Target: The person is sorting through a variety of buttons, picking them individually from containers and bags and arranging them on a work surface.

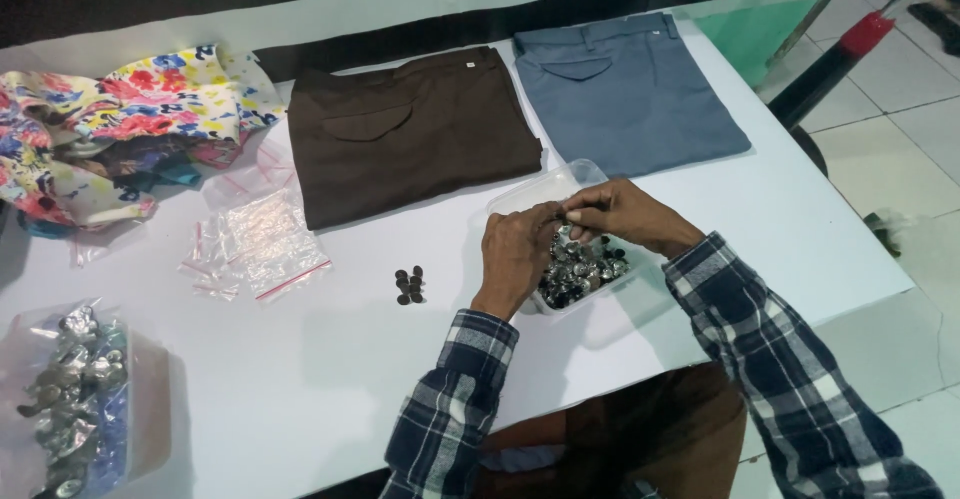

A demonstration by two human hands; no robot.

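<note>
At far left of the white bench (300, 379), a clear bag of silvery metal fasteners (70, 399) is laid flat near the front edge, within reach. Behind it, floral fabric (130, 119) is bunched at the rear, apart from the working area. Small empty zip bags (255, 244) are spread beside it, approx. between the fabric and the bench centre. Brown trousers (410, 134) and grey-blue trousers (625, 94) are folded flat side by side at the back, pocket faces up, so each can be seen whole. A small cluster of dark buttons (409, 286) is set apart on bare bench, just left of the hands. A clear plastic tub of buttons (585, 264) is placed directly in front of the person, its near wall touched by the left hand (515, 254). The right hand (625, 214) is held over the tub; fingers (560, 221) of both hands are pinched together above the contents, prob. on one small piece, too small to be identified. Plaid sleeves are seen on both arms.
</note>
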